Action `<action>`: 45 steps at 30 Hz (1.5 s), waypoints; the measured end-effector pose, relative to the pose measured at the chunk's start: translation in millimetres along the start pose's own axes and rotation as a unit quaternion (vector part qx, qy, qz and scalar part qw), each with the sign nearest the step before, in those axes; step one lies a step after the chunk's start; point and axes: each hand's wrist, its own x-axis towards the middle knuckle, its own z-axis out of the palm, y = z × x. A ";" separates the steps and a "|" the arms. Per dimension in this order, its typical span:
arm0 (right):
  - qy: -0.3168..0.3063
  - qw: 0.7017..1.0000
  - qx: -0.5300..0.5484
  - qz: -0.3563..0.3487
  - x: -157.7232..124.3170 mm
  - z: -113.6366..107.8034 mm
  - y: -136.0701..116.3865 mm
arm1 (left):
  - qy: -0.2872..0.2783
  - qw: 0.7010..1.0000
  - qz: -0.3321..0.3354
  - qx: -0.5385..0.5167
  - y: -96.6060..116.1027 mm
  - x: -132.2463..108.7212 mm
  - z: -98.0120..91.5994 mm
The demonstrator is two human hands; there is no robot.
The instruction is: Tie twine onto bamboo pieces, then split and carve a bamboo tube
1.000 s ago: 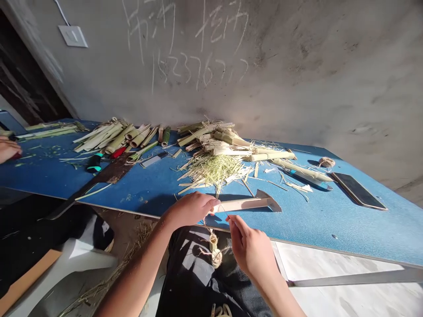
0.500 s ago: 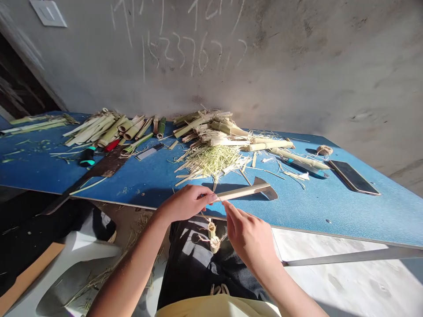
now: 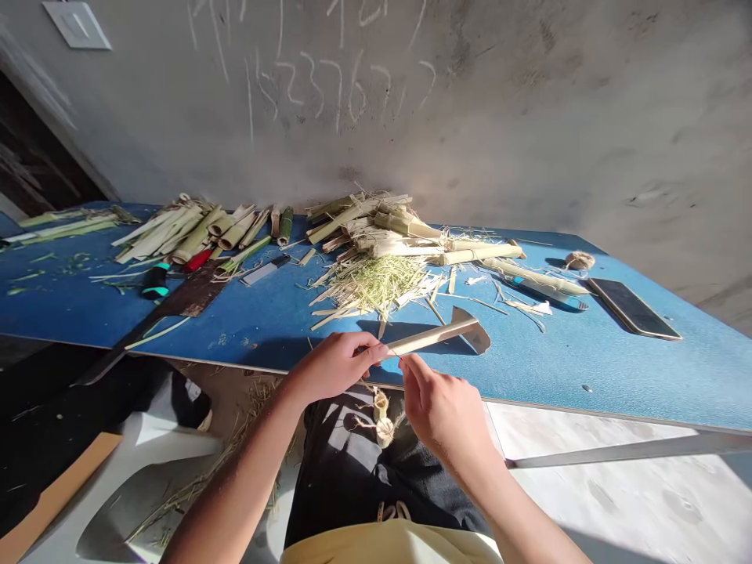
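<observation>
"Over the near edge of the counter (image 3: 529, 374), which hand has the pale stick (image 3: 428, 338)?"

"The left hand (image 3: 339, 363). Its thumb and fingers are closed around the near end, so it is the closer of the two."

"And the long axis?"

"It runs from the left fingers out to the right and slightly away from the body, passing on the far side of the right fingertips."

"What about the right hand (image 3: 443, 407)?"

"Just beside the left, a little closer to the body. Thumb and forefinger are pinched together with no gap showing, apparently on a thin strand (image 3: 395, 355) that reaches toward the stick's held end. It's too fine to tell how it is fastened."

"How does the stick look?"

"Straight, smooth and light, like split bamboo, with a broad flared head (image 3: 478, 337) set crosswise at the far end, browner on its face. I can't tell whether that head touches the counter."

"Anything near it?"

"Green-yellow shavings (image 3: 388, 286) beyond it, and small cord-tied pieces (image 3: 385, 432) hanging below the edge, between the forearms."
</observation>
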 end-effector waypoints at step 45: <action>-0.008 0.942 -0.022 -0.336 49.4 -24.2 65.1 | 0.121 0.976 0.128 0.128 25.1 24.1 7.6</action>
